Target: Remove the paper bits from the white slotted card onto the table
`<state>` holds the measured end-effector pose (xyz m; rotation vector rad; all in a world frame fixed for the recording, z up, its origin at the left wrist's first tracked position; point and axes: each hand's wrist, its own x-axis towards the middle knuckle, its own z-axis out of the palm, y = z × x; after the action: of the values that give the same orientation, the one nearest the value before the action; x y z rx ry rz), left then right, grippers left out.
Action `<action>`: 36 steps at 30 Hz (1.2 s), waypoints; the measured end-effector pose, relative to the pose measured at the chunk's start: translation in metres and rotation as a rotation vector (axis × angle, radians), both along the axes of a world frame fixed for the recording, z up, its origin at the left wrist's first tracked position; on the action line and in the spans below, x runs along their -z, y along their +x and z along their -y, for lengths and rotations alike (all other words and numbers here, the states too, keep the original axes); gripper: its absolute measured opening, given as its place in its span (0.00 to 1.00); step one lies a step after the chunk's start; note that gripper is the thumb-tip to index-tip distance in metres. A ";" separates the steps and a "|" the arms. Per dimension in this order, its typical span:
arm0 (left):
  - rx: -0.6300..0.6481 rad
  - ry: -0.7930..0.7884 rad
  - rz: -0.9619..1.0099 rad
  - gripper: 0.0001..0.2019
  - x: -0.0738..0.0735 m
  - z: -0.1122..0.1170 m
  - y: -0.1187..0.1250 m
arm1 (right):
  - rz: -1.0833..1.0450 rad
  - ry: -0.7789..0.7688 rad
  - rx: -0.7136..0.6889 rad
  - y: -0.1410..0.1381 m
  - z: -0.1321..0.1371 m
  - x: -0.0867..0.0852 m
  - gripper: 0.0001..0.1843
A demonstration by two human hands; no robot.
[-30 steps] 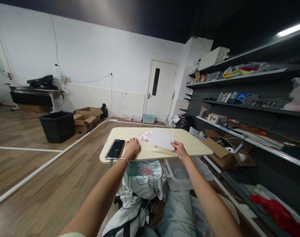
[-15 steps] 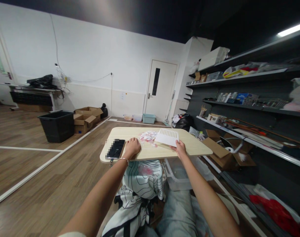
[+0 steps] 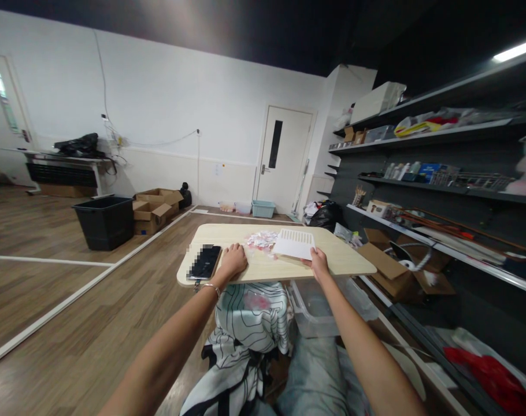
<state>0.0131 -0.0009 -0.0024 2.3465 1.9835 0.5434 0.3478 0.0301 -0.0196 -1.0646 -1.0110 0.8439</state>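
Right hand (image 3: 319, 263) pinches white slotted card (image 3: 294, 249) by its near right corner, just right of small pieces (image 3: 261, 239) on table (image 3: 347, 261); left hand (image 3: 233, 261) palm-down, fingers loosely bent, underside hidden, can't tell if holding anything; steady, level grip seems best.

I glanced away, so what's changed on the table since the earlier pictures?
The right hand has drawn the white slotted card to the right, uncovering more of the pile of small pieces. It keeps hold of the card; nothing was let go. The left hand still rests on the table beside the phone.
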 end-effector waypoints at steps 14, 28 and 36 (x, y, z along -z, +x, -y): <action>-0.304 -0.109 -0.017 0.35 -0.008 0.047 -0.095 | -0.097 -0.008 0.061 -0.008 0.004 -0.008 0.08; -0.313 -0.139 -0.031 0.28 -0.025 0.061 -0.084 | -0.100 -0.025 0.053 -0.011 0.005 -0.011 0.02; -0.248 -0.142 0.034 0.35 -0.045 0.069 -0.104 | -0.054 0.003 0.041 -0.011 0.006 -0.010 0.06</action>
<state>-0.0913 -0.0703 0.0421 2.0123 2.2320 0.4303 0.3372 0.0237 -0.0096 -1.0514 -0.9420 0.8332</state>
